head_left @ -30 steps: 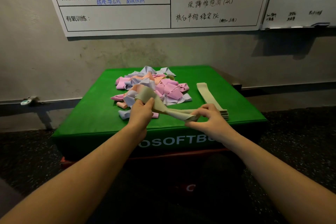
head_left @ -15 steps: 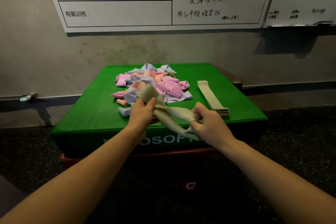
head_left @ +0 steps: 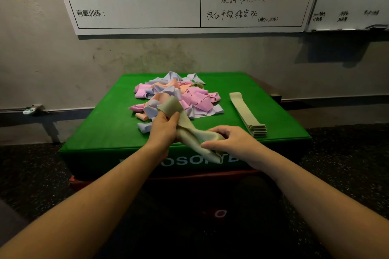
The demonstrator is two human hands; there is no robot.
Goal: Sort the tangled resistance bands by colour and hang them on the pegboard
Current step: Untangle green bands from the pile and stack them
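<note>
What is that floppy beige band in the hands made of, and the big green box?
The beige resistance band, held by the left hand and right hand, looks like thin matte rubber or latex: it drapes and twists limply. The green box seems to be padded foam under smooth vinyl, judging by its faint sheen and rounded edges.

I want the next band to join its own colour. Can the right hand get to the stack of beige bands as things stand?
Probably yes. The right hand is near the stack of beige bands, with bare green box top between, though it holds a beige band.
</note>
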